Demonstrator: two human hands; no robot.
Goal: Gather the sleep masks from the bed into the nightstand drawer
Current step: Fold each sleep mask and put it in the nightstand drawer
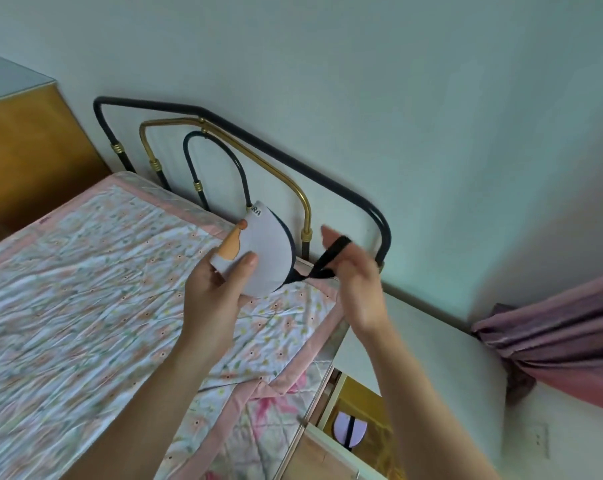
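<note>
My left hand (214, 289) holds a white sleep mask (270, 252) with a dark edge and an orange shape, raised above the bed near the headboard. The mask's black elastic strap (328, 258) stretches to the right, and my right hand (357, 282) has it looped around its fingers. Below right, the nightstand drawer (331, 403) stands open, and a lilac sleep mask (349, 429) with a black strap lies inside it.
The bed carries a floral quilt (95, 278) with a pink border. A black and brass metal headboard (293, 161) stands against the wall. The white nightstand top (428, 344) sits right of the bed, a pink curtain (563, 348) beyond it. A wooden cabinet (29, 147) stands at left.
</note>
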